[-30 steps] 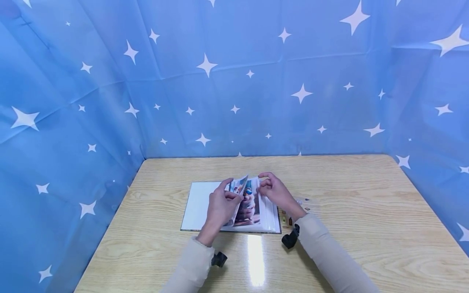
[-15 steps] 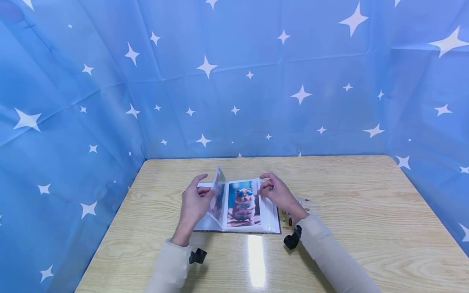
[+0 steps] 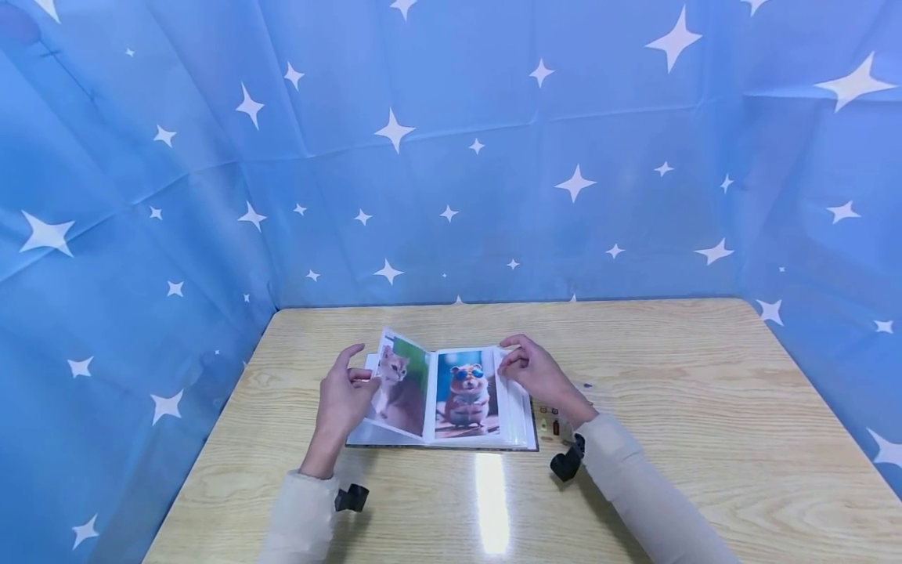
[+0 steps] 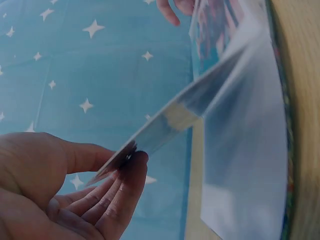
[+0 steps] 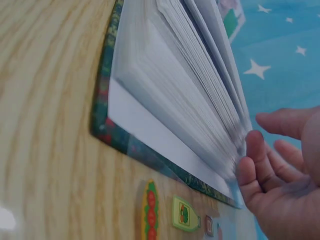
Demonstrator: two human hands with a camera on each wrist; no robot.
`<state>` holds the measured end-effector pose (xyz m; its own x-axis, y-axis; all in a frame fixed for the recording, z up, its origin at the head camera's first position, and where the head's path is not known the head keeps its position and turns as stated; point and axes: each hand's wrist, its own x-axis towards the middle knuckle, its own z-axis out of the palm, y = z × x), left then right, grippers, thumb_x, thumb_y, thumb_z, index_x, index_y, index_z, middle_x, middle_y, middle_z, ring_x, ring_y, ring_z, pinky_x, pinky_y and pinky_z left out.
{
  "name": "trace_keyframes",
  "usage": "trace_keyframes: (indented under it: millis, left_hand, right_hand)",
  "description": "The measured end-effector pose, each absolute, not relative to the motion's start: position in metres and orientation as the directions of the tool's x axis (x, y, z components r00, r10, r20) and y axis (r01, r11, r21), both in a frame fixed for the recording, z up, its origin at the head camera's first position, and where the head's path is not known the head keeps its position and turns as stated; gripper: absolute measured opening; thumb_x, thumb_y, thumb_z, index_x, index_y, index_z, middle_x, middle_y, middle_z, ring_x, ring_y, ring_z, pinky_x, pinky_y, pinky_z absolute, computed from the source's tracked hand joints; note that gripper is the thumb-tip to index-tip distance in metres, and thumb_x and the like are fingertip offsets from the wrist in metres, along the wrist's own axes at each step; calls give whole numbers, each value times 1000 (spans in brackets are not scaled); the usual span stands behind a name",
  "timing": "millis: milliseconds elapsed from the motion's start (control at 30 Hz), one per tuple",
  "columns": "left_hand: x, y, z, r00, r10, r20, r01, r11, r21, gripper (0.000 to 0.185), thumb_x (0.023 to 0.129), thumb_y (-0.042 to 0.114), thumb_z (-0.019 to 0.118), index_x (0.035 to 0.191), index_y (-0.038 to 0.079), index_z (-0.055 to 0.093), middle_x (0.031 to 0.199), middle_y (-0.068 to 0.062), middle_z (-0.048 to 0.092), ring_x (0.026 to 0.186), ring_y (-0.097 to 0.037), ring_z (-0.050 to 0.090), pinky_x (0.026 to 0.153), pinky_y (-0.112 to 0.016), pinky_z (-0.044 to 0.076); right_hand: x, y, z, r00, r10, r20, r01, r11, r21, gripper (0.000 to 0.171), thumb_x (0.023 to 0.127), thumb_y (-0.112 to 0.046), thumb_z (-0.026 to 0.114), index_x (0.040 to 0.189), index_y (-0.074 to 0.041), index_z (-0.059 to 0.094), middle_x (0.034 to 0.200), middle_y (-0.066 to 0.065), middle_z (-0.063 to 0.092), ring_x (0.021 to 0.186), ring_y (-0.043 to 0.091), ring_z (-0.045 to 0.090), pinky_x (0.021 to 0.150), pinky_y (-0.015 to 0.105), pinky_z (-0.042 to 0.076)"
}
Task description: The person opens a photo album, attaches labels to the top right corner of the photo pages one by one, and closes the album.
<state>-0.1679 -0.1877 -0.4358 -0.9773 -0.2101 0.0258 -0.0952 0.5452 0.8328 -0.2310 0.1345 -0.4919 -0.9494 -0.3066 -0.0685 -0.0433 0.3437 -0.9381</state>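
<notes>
A photo album (image 3: pixel 517 419) lies open on the wooden table (image 3: pixel 669 392). My left hand (image 3: pixel 359 376) pinches the outer edge of a raised leaf showing a cat photo (image 3: pixel 397 382); in the left wrist view thumb and fingertips (image 4: pixel 131 159) clamp that leaf (image 4: pixel 210 85) from both sides. The right-hand page shows a hamster in sunglasses (image 3: pixel 467 392). My right hand (image 3: pixel 514 356) rests its loosely bent fingertips (image 5: pixel 248 150) against the edge of the thick page stack (image 5: pixel 185 95), thumb apart.
A strip of small stickers (image 3: pixel 553 419) lies on the table just right of the album, also close under the green cover edge (image 5: pixel 105 100) as stickers (image 5: pixel 182 215). Blue star-printed cloth (image 3: pixel 451 157) walls the table at the back and both sides.
The left hand has swung the leaf from right to left past upright, baring the cat photo beside the hamster page. The right hand has stayed at the page stack's edge.
</notes>
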Motion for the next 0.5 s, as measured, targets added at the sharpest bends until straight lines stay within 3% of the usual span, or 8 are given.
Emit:
trace_keyframes:
  millis: [267, 500]
  left_hand:
    - [-171, -207, -446, -986, -165, -36, -123, 556, 822, 66, 88, 2, 70, 147, 9, 43, 102, -16, 72, 93, -26, 70, 79, -38, 56]
    - [-174, -218, -457, -985, -149, -85, -155, 569, 807, 67, 88, 4, 71, 148, 7, 41, 104, -16, 72, 92, -25, 69, 78, -37, 55]
  right_hand:
    - [-230, 144, -488, -948, -315, -46, -84, 385, -919, 37, 98, -1, 56, 134, -2, 50, 105, 12, 66, 96, 24, 65, 81, 34, 55]
    - [-230, 166, -484, -948, -317, -4, -145, 445, -884, 39, 95, -5, 64, 132, 1, 52, 105, 14, 67, 88, 24, 62, 73, 30, 52]
